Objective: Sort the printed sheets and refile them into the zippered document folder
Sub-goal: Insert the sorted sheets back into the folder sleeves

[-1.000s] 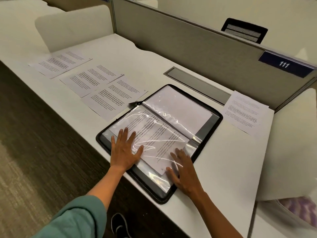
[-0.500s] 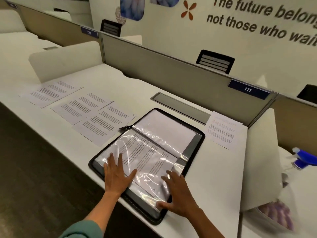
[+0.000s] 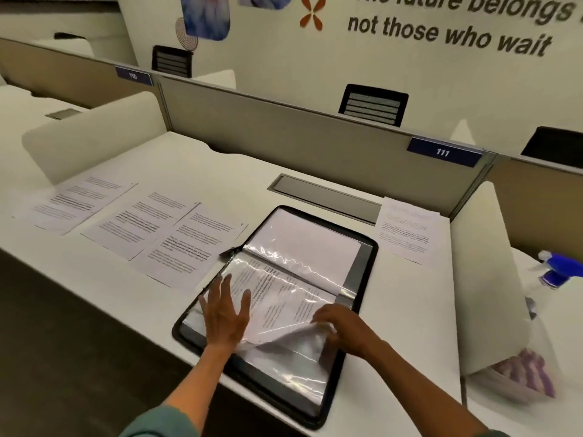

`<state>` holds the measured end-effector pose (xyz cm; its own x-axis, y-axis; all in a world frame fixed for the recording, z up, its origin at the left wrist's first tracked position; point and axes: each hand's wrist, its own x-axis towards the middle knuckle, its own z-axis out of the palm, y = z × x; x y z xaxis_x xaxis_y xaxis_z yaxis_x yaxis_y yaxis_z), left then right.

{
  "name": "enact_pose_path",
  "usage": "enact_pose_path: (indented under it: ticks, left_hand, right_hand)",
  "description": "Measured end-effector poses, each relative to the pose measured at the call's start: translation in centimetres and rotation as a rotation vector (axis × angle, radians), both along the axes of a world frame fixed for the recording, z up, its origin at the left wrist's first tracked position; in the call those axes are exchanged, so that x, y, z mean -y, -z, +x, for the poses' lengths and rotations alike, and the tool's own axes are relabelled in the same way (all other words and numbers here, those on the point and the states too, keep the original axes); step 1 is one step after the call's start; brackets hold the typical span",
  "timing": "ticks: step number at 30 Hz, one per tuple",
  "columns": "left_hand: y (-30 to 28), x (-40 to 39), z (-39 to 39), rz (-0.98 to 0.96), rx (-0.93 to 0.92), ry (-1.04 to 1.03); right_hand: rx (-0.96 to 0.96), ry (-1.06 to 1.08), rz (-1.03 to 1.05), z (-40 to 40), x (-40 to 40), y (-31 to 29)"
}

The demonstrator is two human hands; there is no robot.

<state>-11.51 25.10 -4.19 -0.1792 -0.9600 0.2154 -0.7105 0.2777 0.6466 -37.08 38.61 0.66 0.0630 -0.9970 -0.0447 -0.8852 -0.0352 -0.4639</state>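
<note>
White and partitioned by a beige divider (image 3: 315, 134) bearing a blue plate marked 111 (image 3: 444, 152), the desk (image 3: 220, 181) is seen from above, with the zippered document folder (image 3: 362, 266) laid open flat near its front edge. Three printed sheets (image 3: 142, 222) are spread in a row to the left of the folder, and one more sheet (image 3: 407, 230) is laid to its right, beside the far corner. The left hand (image 3: 225, 313) is pressed flat on the near clear sleeve (image 3: 284, 298), fingers straight and spread, over the left part of the page inside. The right hand (image 3: 344, 329) is curled at the sleeve's near right corner, which is pinched in its grip and lifted off the folder. A blue spray bottle (image 3: 558, 269) is seen beyond the right side panel.
</note>
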Motion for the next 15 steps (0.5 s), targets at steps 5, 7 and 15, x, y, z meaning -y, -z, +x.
enact_pose_path:
  ticks: [5,7,15]
  left_hand:
    - [-1.2,4.6,1.3,-0.015,-0.011,-0.006]
    - [-1.1,5.9,1.9,-0.014,-0.005,0.01]
    - [-0.8,9.7,1.4,-0.041,-0.05,0.069]
  right_hand:
    - [0.127,0.049,0.087,-0.8,1.4,-1.2]
    - [0.068,0.04,0.19,-1.1,2.0,-1.2]
    - [-0.003,0.001,0.269,-1.0,5.2,-0.4]
